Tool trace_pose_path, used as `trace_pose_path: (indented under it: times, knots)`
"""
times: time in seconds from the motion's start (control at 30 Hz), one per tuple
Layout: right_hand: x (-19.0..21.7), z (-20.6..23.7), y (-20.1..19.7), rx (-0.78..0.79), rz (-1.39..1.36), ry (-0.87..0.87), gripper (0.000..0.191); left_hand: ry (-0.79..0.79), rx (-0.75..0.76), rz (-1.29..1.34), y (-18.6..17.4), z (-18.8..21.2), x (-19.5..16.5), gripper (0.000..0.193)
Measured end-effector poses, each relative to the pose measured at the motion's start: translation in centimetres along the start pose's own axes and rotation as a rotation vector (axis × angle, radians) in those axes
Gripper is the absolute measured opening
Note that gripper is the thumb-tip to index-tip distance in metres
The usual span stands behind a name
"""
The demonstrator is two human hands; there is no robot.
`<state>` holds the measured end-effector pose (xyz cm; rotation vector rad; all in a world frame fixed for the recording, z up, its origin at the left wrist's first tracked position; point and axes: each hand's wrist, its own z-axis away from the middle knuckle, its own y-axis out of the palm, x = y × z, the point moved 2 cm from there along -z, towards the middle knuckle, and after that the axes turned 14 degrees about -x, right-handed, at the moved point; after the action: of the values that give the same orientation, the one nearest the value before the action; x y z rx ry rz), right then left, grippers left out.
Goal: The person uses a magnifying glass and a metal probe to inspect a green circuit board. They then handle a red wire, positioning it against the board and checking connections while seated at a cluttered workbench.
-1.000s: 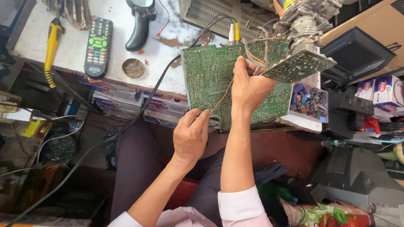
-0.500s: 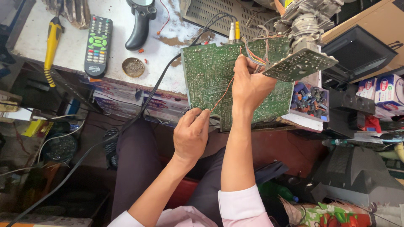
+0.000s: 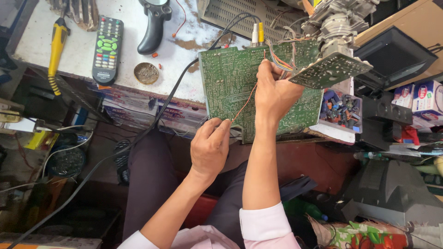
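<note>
The left hand (image 3: 210, 147) pinches the lower end of a thin red wire (image 3: 244, 102) at the bottom edge of one green circuit board (image 3: 230, 85); the right hand (image 3: 274, 92) pinches its upper end. The board, solder side up, leans tilted against the white workbench (image 3: 83, 50), which carries one remote control (image 3: 107, 48), one yellow-handled tool (image 3: 56, 46) and one round tin (image 3: 146, 73).

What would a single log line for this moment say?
left hand: grips lower edge of green circuit board | right hand: on board, by thin red wire | bench: remote control, yellow-handled tool
</note>
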<state>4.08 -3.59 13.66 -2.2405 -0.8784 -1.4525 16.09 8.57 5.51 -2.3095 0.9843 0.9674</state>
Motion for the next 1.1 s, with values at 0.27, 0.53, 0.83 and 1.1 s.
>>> trace_pose_path:
  times: [0.27, 0.53, 0.83, 1.1]
  knots:
    - [-0.03, 0.11, -0.11, -0.004, 0.021, -0.002, 0.019, -0.006, 0.006, -0.008, 0.03, 0.14, 0.04, 0.024]
    - [-0.32, -0.19, 0.14, -0.002, 0.007, 0.000, 0.020, -0.003, 0.000, -0.007, 0.25, 0.07, 0.27, 0.024]
    - [0.04, -0.19, 0.25, -0.011, -0.007, -0.007, 0.018, -0.002, -0.007, -0.008, 0.32, 0.00, 0.19, 0.023]
    - [-0.21, -0.40, 0.17, 0.014, 0.013, -0.017, 0.020, -0.001, -0.007, -0.005, 0.57, -0.16, 0.19, 0.023]
